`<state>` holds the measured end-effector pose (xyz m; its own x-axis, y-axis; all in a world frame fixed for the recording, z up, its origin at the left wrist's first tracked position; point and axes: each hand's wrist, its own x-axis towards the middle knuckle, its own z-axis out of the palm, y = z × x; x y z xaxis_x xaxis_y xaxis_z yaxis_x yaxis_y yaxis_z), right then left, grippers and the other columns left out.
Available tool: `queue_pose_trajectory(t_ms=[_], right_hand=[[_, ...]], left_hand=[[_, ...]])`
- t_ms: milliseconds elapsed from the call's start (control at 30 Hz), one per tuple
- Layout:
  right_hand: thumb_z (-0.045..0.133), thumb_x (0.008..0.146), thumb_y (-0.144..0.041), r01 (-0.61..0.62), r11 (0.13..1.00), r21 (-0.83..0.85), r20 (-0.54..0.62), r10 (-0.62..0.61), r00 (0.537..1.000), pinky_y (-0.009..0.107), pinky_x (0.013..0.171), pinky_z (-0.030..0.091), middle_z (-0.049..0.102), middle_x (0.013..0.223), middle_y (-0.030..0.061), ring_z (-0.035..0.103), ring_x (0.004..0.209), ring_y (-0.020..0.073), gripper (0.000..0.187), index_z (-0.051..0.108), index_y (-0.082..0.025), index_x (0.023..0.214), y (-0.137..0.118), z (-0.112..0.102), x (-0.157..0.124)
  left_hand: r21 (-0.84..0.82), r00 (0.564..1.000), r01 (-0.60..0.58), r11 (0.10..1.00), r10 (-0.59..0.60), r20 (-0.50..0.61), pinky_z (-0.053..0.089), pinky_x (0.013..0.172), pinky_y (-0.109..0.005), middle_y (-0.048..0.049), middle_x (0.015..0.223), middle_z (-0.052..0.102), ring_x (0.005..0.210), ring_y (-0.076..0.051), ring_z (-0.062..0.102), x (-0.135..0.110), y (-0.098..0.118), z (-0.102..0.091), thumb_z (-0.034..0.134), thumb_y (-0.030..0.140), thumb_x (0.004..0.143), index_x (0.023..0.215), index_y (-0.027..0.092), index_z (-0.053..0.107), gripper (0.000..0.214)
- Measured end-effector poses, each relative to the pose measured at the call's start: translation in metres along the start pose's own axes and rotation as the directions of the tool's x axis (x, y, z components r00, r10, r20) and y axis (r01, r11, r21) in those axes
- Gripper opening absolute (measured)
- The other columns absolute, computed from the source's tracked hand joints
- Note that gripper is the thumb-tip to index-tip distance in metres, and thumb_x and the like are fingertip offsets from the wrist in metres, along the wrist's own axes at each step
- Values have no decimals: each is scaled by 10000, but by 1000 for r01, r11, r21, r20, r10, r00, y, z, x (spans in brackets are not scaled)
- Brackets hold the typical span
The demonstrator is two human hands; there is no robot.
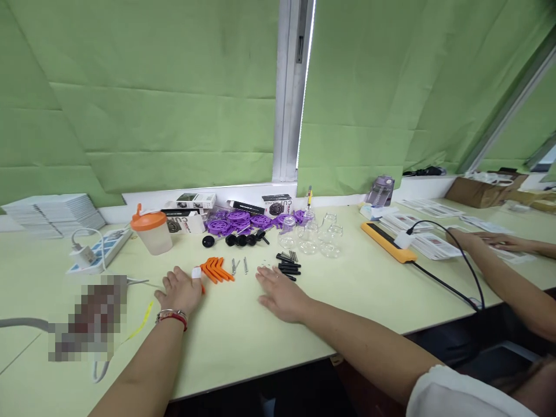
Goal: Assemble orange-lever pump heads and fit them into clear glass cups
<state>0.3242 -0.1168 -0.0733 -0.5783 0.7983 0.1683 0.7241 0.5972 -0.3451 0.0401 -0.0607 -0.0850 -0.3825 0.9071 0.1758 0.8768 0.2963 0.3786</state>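
1. No word, brand or number can be made out for certain anywhere in the scene
2. Small white box (191, 201) at the far edge of the table, behind the orange parts (216, 270): a picture and lines of print, too small to read
3. White box (190, 223) just nearer than it: large red and dark letters, blurred
4. Black box (277, 204) to the right of these: pale lettering, unreadable
5. Leaflets (430, 243) on the right: rows of print, blurred
6. Power strip (102, 249) on the left: blue and white markings, illegible
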Motion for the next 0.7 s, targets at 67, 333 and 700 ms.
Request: queue_pose_trajectory(t_ms=[67, 333, 700], right_hand=[[361, 944, -369, -118, 993, -17, -163, 114, 980, 411, 1086, 238, 494, 1361, 137, 409, 1265, 244, 452, 547, -120, 1272, 9, -12, 0], [538, 846, -331, -469, 883, -31, -258, 446, 857, 303, 692, 399, 638, 865, 40, 579, 821, 191, 187, 685, -216, 832, 34, -26, -22], [586, 801, -407, -528, 849, 32, -191, 524, 830, 312, 718, 412, 672, 1000, 53, 610, 887, 227, 271, 654, -216, 981, 32, -16, -18]], left_hand=[[-64, 996, 11, 998, -17, -93, 240, 1014, -630, -291, 1445, 303, 1347, -397, 254, 0, 3, -3, 115, 521, 886, 1417, -12, 240, 762], [-2, 897, -355, 935, 340, -284, 143, 1081, -587, -299, 1468, 221, 1397, -389, 113, -32, 41, -16, 229, 423, 905, 1401, -28, 236, 671], [-103, 603, -798, 594, 782, -155, 313, 1073, -481, -218, 1444, 349, 1345, -313, 312, -65, 65, -1, 408, 360, 885, 1379, 74, 311, 579]])
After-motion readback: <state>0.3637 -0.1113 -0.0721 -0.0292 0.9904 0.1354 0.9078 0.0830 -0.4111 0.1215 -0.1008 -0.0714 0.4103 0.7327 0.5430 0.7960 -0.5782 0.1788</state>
